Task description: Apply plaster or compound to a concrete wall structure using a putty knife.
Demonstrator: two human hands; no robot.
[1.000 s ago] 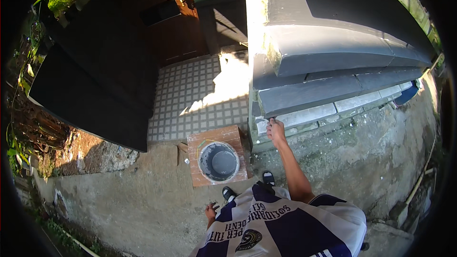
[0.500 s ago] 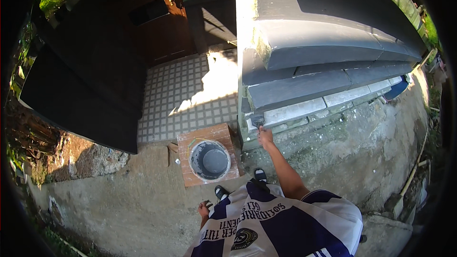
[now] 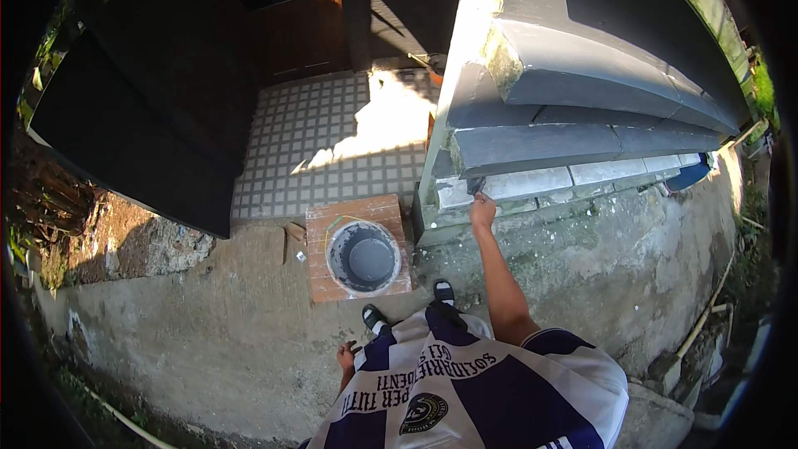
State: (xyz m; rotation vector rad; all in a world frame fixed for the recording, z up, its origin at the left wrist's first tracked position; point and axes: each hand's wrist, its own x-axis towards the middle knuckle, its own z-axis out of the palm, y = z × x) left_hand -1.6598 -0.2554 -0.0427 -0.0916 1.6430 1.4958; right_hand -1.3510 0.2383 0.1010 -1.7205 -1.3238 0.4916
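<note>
My right hand (image 3: pixel 482 210) is closed on a dark brush or scraper (image 3: pixel 475 186), held against the pale lower strip (image 3: pixel 603 170) beneath the grey-painted ledge (image 3: pixel 540 145), near its left end. My left hand (image 3: pixel 346 356) is low beside my shirt, fingers curled, with a small dark shape at them that I cannot make out. Between me and the doorway, a bucket of grey paint or similar liquid (image 3: pixel 364 259) with dark smears inside sits on a square wooden board (image 3: pixel 324 287).
My sandalled feet (image 3: pixel 374 316) stand on rough concrete (image 3: pixel 191 341). A tiled porch floor (image 3: pixel 283 133) leads to a wooden door (image 3: pixel 283 33). A dark wall (image 3: pixel 141 133) bounds the left; plants and a pipe (image 3: pixel 702 324) edge the path. A blue object (image 3: pixel 692 175) lies right.
The view has shifted, with the bucket now higher in it. My right hand stays at the strip's left end, the brush-like tool having shifted slightly along it. The left hand remains low.
</note>
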